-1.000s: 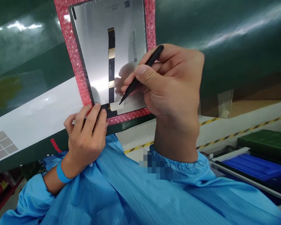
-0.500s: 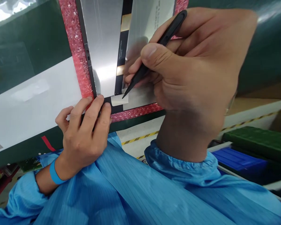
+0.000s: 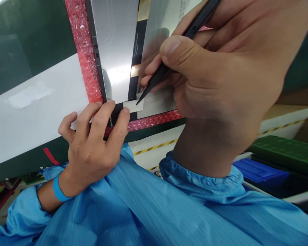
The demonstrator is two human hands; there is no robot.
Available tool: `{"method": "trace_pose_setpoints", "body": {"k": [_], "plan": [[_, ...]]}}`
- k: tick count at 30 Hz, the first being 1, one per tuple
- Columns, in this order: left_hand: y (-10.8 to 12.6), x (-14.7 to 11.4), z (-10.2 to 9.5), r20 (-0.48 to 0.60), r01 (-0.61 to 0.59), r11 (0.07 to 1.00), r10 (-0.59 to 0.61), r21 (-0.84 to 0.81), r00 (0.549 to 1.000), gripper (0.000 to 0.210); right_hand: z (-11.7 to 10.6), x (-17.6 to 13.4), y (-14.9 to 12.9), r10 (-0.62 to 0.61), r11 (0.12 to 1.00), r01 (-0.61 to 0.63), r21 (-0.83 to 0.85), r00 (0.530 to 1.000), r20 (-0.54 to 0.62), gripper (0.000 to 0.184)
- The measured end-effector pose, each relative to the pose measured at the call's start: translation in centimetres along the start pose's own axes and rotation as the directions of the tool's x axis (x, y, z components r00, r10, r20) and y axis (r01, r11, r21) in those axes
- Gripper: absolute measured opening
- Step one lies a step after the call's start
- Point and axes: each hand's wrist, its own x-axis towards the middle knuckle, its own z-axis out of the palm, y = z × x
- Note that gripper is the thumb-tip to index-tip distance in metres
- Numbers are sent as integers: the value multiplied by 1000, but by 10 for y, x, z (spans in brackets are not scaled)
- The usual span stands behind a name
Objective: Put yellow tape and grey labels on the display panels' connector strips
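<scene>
Black pointed tweezers (image 3: 199,22) are gripped in my right hand (image 3: 220,71), between thumb and fingers. Their tip meets the right part of a short pale strip (image 3: 130,106), perhaps tape, near the lower edge of a flat panel. The panel has silver metal plates (image 3: 115,44) with a black band (image 3: 140,39) between them. Fingers spread, my left hand (image 3: 92,143) rests on the panel's lower left corner. Its index fingertip touches the left end of the strip. My right hand covers part of the right-hand plate.
Pink bubble wrap (image 3: 83,68) lies under the panel and borders it. A white sheet (image 3: 36,106) is on the green table surface (image 3: 51,27) to the left. Beyond the table's front edge, at the right, are a blue bin (image 3: 259,171) and a green container (image 3: 284,150).
My left index finger has shifted right onto the strip's end. The tweezers stay at the strip while my right hand appears larger and further right. The view has moved slightly.
</scene>
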Motion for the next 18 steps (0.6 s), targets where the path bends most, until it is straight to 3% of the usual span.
{"method": "trace_pose_setpoints", "body": {"k": [12,18], "plan": [[2,0,-2,72,44,999,-42,-31,997,36,4,-4,-4,-19,999,19,-41,1000,-13,14],[2,2,-2,87,42,999,-45,33,995,43,4,-3,-4,-19,999,18,-39,999,-36,17]]}}
